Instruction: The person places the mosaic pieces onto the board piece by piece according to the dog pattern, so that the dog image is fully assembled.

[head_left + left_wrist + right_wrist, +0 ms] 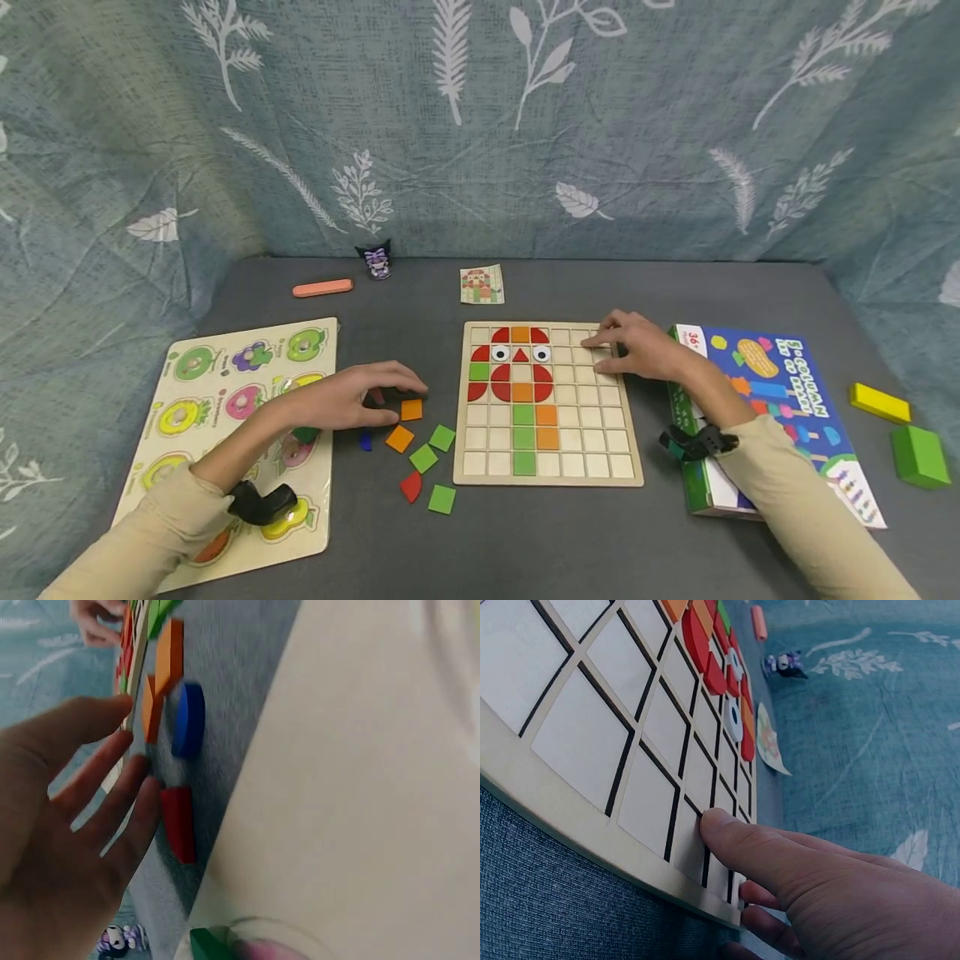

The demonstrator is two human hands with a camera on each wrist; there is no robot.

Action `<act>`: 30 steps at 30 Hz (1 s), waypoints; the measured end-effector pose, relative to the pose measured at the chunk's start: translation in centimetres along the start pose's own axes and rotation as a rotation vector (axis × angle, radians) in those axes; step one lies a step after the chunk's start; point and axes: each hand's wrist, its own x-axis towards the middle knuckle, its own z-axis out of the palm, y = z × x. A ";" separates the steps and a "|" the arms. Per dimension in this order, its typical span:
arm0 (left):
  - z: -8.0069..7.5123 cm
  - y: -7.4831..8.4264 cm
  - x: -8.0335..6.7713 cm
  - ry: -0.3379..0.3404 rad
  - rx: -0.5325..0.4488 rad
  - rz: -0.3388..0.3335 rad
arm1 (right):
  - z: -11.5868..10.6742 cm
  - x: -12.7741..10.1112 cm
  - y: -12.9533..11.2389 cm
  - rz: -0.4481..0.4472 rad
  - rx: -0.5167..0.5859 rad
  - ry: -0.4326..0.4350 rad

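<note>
Centrally on the desk (555,533) lies the wooden grid board (578,417), its mosaic figure (521,355) stretching lengthwise near-to-far, eyes away, the right hand (643,346) resting loose, empty fingers rightward on it, the empty left hand (343,397) spread near orange tiles (400,438).

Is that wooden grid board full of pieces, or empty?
Partly filled. The wooden grid board holds coloured tiles and two eye pieces, but its visible squares nearest the right hand are bare.
</note>
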 end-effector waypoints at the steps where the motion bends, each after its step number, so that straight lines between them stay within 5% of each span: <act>1: -0.1 -0.2 0.1 -0.025 -0.011 0.000 | 0.1 0.0 0.0 -0.006 0.000 0.002; 9: -0.2 -0.6 0.4 -0.112 0.005 -0.025 | -0.1 0.2 -0.2 0.000 -0.003 -0.010; 15: 0.1 -0.6 0.8 -0.081 0.060 0.021 | -0.3 0.2 -0.1 0.004 -0.001 -0.011; 30: 0.9 0.2 1.6 0.045 0.108 -0.020 | -0.1 0.1 0.1 -0.003 -0.008 -0.006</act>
